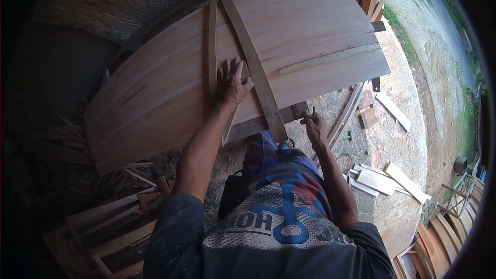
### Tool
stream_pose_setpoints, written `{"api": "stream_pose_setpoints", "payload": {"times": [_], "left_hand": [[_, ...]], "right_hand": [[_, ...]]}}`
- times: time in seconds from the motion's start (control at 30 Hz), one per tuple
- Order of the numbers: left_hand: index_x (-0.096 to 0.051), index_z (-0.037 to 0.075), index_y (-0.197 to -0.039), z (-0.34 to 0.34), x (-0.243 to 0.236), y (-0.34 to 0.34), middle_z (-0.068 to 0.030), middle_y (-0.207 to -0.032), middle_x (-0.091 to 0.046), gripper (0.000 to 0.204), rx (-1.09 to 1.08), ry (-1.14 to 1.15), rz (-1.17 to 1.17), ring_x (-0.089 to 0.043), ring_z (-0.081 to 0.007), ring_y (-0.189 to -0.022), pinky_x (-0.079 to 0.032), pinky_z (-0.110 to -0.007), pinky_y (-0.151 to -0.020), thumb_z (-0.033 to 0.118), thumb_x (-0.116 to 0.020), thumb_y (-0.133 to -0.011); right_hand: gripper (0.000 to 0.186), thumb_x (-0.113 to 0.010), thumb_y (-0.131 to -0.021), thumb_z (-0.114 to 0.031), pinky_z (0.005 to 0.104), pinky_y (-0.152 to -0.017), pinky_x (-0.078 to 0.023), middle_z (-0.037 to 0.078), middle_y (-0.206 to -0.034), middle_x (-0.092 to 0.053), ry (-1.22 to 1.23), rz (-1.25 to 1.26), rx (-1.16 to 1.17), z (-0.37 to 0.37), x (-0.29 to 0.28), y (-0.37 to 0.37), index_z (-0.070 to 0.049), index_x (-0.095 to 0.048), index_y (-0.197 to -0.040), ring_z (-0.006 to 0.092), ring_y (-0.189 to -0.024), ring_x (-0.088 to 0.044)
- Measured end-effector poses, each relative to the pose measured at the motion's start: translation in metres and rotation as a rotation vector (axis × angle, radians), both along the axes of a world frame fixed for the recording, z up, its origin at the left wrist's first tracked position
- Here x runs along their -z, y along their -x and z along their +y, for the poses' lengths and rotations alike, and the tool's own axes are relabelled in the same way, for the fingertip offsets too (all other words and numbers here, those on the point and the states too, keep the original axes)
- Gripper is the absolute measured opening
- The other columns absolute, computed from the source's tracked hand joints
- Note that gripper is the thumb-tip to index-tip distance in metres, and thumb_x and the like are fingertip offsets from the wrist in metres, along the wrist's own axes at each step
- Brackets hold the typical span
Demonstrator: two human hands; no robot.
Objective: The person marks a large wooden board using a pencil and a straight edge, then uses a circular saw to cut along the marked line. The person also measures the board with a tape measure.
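Note:
My left hand lies on a large, pale curved plywood board, fingers spread and slightly bent, pressing over a narrow wooden strip and a short piece beneath my palm. A wider wooden strip crosses the board just right of that hand, meeting the narrow one at the far edge. Below the board's near edge, right of the wide strip, my right hand is closed on a slim green pencil-like object. A long pale strip lies on the board's right part.
Wood offcuts and more pale planks lie on the rough ground at right. Stacked timber fills the lower left, curved wooden pieces the lower right. A rough wall borders the upper left; a road runs along the far right.

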State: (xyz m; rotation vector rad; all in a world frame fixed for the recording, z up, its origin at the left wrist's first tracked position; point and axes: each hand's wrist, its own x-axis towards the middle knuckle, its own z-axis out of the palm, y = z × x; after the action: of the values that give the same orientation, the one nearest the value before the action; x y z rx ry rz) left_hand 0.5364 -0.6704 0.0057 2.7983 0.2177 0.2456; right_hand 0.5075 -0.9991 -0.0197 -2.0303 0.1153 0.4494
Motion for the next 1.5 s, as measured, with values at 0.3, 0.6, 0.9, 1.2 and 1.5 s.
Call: {"api": "stream_pose_setpoints", "payload": {"times": [0.3,0.6,0.9,1.2,1.5], "left_hand": [[-0.042,-0.002,-0.148,0.008,0.012,-0.001,-0.0256,-0.156,-0.037,0.072,0.050,-0.004,-0.035,-0.025,-0.0492,-0.147,-0.017,-0.060,-0.121,0.031,-0.062,-0.087],[-0.038,-0.003,-0.150,0.004,0.005,-0.001,-0.0252,-0.157,-0.035,0.074,0.049,-0.068,0.011,-0.024,-0.0478,-0.148,-0.016,-0.060,-0.121,0.033,-0.059,-0.089],[-0.033,-0.006,-0.151,0.002,-0.007,0.001,-0.0261,-0.159,-0.030,0.075,0.102,-0.086,0.007,-0.023,-0.0453,-0.149,-0.017,-0.060,-0.121,0.033,-0.053,-0.091],[-0.036,-0.004,-0.148,0.003,-0.018,0.001,-0.0244,-0.157,-0.033,0.074,0.145,-0.069,0.016,-0.027,-0.0433,-0.148,-0.022,-0.060,-0.120,0.032,-0.060,-0.088],[-0.034,-0.006,-0.150,0.007,-0.028,0.001,-0.0269,-0.157,-0.032,0.078,0.130,-0.060,0.087,-0.027,-0.0446,-0.148,-0.022,-0.065,-0.117,0.032,-0.062,-0.087]], "right_hand": [[0.053,-0.057,-0.098,-0.048,0.0399,-0.074,-0.052,0.016,-0.082,-0.075,0.015,0.029,-0.029,-0.004,-0.007,-0.002,0.002,-0.071,-0.092,0.0250,-0.078,-0.070],[0.054,-0.048,-0.103,-0.046,0.0461,-0.074,-0.051,0.021,-0.083,-0.070,0.126,-0.069,-0.160,-0.010,-0.014,-0.010,0.002,-0.066,-0.087,0.0388,-0.079,-0.068],[0.058,-0.044,-0.106,-0.053,0.0363,-0.062,-0.043,0.009,-0.072,-0.053,-0.203,-0.274,-0.015,0.076,-0.091,-0.124,0.002,-0.060,-0.093,0.0183,-0.068,-0.051],[0.034,-0.061,-0.098,-0.033,0.0416,-0.070,-0.052,0.017,-0.085,-0.070,-0.314,-0.642,-0.284,0.276,-0.070,-0.320,0.000,-0.068,-0.096,0.0303,-0.078,-0.069],[0.026,-0.059,-0.096,-0.031,0.0491,-0.080,-0.052,0.022,-0.097,-0.070,-0.137,-0.757,-0.446,0.349,-0.043,-0.391,-0.006,-0.066,-0.101,0.0429,-0.097,-0.065]]}}
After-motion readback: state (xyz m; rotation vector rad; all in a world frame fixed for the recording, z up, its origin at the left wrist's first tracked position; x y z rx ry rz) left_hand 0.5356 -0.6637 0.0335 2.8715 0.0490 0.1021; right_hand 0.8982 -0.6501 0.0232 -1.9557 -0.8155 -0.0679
